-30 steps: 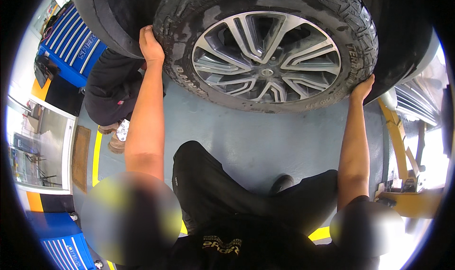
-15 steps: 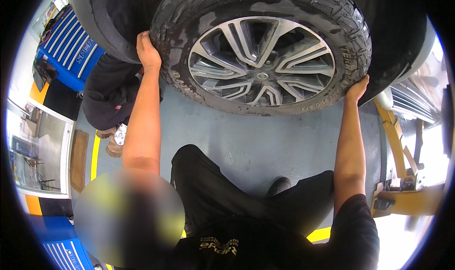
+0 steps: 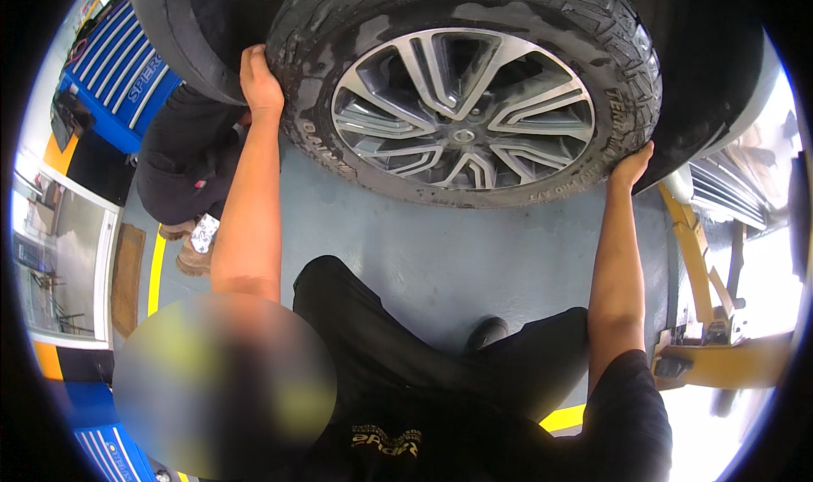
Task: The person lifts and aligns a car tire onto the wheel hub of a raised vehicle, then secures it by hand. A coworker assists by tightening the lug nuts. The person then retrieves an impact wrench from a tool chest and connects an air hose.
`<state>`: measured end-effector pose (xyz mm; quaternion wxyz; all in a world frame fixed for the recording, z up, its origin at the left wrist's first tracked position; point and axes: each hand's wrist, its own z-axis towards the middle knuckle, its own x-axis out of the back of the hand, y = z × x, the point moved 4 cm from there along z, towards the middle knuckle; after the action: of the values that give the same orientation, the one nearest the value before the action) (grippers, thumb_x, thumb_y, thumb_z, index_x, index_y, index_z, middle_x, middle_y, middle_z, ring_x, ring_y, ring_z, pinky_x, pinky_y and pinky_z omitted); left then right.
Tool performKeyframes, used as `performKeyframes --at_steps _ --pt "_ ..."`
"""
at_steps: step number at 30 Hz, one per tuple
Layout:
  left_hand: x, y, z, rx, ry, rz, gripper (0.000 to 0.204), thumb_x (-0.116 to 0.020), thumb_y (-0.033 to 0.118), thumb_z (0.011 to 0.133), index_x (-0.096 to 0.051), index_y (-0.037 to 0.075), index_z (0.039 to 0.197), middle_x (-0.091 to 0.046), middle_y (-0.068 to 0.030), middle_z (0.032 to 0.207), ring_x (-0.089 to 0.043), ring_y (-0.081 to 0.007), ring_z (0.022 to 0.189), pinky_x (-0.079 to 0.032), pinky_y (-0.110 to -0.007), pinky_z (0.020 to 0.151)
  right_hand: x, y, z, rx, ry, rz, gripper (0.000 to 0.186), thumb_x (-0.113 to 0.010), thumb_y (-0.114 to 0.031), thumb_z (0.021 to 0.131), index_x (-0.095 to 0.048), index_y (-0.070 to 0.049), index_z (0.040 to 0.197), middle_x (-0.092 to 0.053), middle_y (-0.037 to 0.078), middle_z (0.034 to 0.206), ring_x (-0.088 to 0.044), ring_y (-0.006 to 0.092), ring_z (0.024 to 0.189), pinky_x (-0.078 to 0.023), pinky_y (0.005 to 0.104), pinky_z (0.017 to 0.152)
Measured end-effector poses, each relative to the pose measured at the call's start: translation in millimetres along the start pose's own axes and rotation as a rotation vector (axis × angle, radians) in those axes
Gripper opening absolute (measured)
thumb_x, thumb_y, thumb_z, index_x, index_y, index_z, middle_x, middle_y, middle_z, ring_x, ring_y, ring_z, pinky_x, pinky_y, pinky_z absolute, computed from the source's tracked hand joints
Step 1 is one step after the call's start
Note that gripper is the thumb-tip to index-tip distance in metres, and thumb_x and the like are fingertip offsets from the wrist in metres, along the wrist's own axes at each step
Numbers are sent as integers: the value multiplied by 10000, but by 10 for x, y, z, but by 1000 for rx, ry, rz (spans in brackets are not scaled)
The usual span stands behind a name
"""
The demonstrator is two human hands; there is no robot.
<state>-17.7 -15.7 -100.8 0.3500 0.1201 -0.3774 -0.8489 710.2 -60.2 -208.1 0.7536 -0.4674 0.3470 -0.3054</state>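
Note:
A car wheel (image 3: 463,137) with a silver and black multi-spoke alloy rim and a chunky black tyre (image 3: 406,192) fills the upper middle, raised off the floor within the dark wheel arch. My left hand (image 3: 261,84) grips the tyre's left side, fingers pointing up and partly hidden against the tread. Low on the right side, my right hand (image 3: 631,165) closes round the tyre's edge, its fingers mostly behind it. Both arms reach forward, nearly straight. Where the wheel meets the hub is hidden behind the rim.
Another person in dark clothes (image 3: 182,156) crouches to the left, close to my left arm. Beyond stands a blue tool chest (image 3: 118,76). A yellow lift arm (image 3: 694,253) is at the right. My knees (image 3: 330,283) are bent below the wheel, over the grey floor (image 3: 406,262).
The view has shifted a little, so most things sit slightly farther left. Both my hands keep their hold on the tyre. Any turning of the wheel is too slight to tell.

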Motion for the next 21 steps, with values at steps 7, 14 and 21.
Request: performKeyframes --at_steps 7,14,21 --pt "4 164 -97 45 38 82 421 -397 350 967 -611 5 1077 -658 -214 1011 -598 -362 960 -433 -395 892 -6 -61 -36 -87 -32 92 639 -362 -441 1015 -469 82 1365 -541 154 1368 -519 258 1215 -355 342 1063" --pt "-12 126 -67 2 47 29 409 -422 341 969 -609 -16 1043 -658 -229 998 -601 -379 949 -435 -417 869 -12 -138 -108 -93 -49 58 690 -372 -501 978 -459 54 1379 -534 124 1380 -505 264 1247 -350 357 1079" --pt "6 99 -42 -34 44 10 409 -423 336 970 -606 -26 1025 -660 -227 964 -609 -358 917 -442 -410 850 -47 -151 -113 -100 -69 63 689 -338 -493 984 -463 61 1374 -537 137 1376 -515 264 1233 -356 354 1071"
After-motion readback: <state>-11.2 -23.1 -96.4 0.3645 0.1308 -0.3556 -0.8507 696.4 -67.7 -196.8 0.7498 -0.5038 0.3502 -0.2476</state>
